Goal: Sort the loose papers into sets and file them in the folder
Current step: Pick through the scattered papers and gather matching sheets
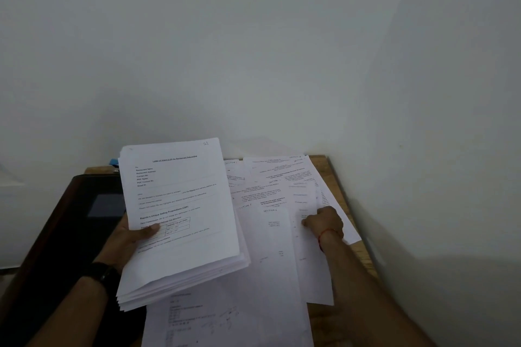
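My left hand (132, 236) holds a thick stack of printed sheets (180, 214) above the table, thumb on its top page, which is marked "S1" at the corner. Several loose papers (270, 205) lie spread and overlapping over the wooden table (363, 256), some hand-labelled "SECTION". My right hand (324, 221) rests on the right side of that spread, fingers curled and pinching a sheet (310, 270) there. A dark folder (70, 222) lies open at the left, partly hidden behind the held stack.
A plain white wall rises right behind the table and along its right side. A small blue object (114, 162) peeks out behind the stack's top left corner. More printed pages (225, 318) lie at the near edge.
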